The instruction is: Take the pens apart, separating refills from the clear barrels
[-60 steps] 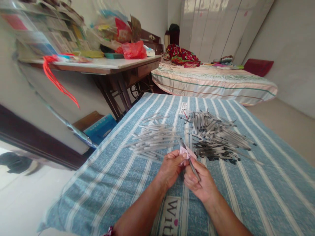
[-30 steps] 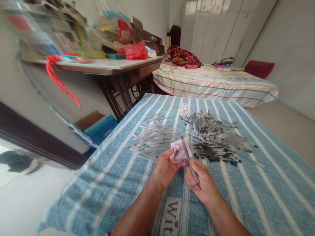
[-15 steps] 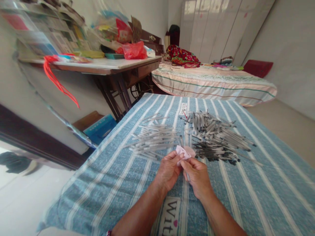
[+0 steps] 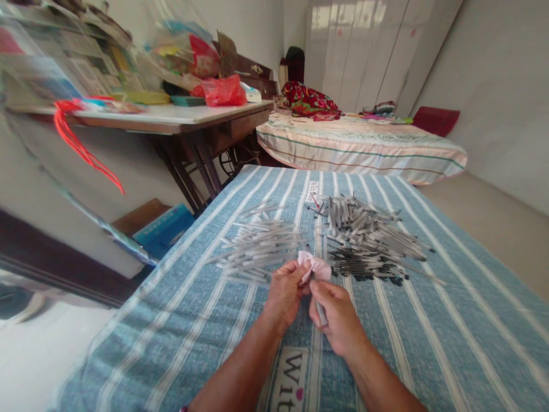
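Note:
My left hand (image 4: 285,292) pinches a crumpled pale pink cloth or tissue (image 4: 316,266) over the near part of the table. Close beside it, my right hand (image 4: 337,315) is closed on a slim grey pen-like tube (image 4: 321,313), whose lower end sticks out below the fingers. The tube's upper end runs up to the pink cloth; whether it is inside the folds I cannot tell. Beyond my left hand lies a loose pile of whitish translucent tubes (image 4: 261,246). To the right is a bigger heap of similar tubes with black tips (image 4: 364,220), with thin dark sticks (image 4: 360,263) at its near side.
A blue cloth with white stripes (image 4: 180,315) covers the table. At the left stands a sewing-machine table (image 4: 180,114) with a red plastic bag (image 4: 225,90) and hanging red cords (image 4: 86,149). A bed (image 4: 360,140) stands behind.
My right hand has moved slightly down and away from the cloth, and more of the grey tube shows below its fingers. The whole view has shifted a little.

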`<state>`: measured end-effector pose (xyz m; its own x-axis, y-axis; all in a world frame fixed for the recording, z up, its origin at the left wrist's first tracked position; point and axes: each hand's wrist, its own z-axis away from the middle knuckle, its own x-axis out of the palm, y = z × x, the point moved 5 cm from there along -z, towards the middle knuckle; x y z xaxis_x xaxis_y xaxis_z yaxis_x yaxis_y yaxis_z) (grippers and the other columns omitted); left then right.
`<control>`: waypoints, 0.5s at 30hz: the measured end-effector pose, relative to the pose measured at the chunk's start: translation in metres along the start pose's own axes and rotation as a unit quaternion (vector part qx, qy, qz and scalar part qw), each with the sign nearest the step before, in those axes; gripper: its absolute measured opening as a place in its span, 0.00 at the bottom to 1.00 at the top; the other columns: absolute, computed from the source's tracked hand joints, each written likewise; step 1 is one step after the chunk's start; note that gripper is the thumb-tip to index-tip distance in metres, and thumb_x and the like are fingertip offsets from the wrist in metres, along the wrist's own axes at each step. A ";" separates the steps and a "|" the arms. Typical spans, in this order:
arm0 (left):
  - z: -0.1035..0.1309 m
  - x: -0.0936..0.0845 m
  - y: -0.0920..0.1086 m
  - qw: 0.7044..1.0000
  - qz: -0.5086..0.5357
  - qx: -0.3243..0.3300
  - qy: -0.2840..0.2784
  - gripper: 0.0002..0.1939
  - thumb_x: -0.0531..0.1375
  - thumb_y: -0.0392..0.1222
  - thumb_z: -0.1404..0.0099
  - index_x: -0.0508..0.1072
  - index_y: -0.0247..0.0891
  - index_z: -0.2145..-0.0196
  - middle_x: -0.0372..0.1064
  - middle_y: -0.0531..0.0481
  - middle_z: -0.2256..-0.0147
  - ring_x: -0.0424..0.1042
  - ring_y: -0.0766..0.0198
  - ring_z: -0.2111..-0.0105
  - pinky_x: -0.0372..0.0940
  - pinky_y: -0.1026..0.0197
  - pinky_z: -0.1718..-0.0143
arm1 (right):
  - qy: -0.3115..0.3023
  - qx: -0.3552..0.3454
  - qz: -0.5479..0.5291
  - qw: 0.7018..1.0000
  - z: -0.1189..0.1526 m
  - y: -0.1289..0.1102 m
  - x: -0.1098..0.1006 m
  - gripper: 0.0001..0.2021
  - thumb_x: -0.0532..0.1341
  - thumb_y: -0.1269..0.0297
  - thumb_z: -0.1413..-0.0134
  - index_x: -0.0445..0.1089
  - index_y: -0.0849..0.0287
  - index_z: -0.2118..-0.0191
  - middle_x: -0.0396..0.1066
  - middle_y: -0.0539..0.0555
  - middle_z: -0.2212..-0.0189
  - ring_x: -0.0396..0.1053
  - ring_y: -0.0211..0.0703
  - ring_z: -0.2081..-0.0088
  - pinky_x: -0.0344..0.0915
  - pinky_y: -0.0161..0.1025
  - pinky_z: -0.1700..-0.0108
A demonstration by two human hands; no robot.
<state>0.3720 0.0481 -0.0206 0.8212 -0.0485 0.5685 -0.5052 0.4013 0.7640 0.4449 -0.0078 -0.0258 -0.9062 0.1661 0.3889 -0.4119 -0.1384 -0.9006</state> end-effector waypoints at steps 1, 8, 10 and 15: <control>0.002 0.002 -0.002 1.000 -0.003 -0.012 -0.013 0.12 0.69 0.40 0.58 0.71 0.30 0.79 0.64 0.54 0.83 0.62 0.73 0.84 0.58 0.70 0.81 | -0.011 0.013 -0.049 0.999 -0.001 0.000 -0.001 0.19 0.59 0.49 0.52 0.61 0.61 0.80 0.52 0.42 0.95 0.41 0.26 0.92 0.38 0.27 0.89; -0.010 -0.004 0.007 1.000 0.019 0.017 0.002 0.08 0.66 0.36 0.54 0.70 0.30 0.79 0.65 0.54 0.83 0.63 0.73 0.84 0.59 0.71 0.82 | -0.036 0.028 -0.055 0.997 0.000 0.005 0.003 0.17 0.61 0.52 0.52 0.67 0.65 0.73 0.57 0.44 0.94 0.43 0.25 0.92 0.36 0.25 0.90; -0.016 -0.009 0.016 0.998 0.043 0.035 0.013 0.06 0.64 0.36 0.51 0.71 0.31 0.75 0.69 0.53 0.78 0.67 0.70 0.80 0.65 0.68 0.77 | -0.066 0.039 -0.068 0.995 0.003 0.007 0.006 0.17 0.61 0.53 0.51 0.68 0.66 0.72 0.57 0.44 0.94 0.43 0.25 0.92 0.36 0.25 0.90; -0.016 -0.019 0.028 0.994 0.105 0.009 -0.008 0.04 0.56 0.35 0.42 0.71 0.34 0.70 0.72 0.50 0.71 0.72 0.64 0.70 0.69 0.57 0.65 | -0.095 0.020 -0.158 0.983 0.003 -0.006 -0.008 0.15 0.59 0.55 0.48 0.70 0.65 0.69 0.55 0.43 0.94 0.41 0.25 0.93 0.38 0.26 0.88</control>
<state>0.3469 0.0750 -0.0147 0.6922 0.0206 0.7214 -0.6707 0.3873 0.6326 0.4544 -0.0107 -0.0225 -0.7329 0.0221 0.6800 -0.6750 -0.1489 -0.7226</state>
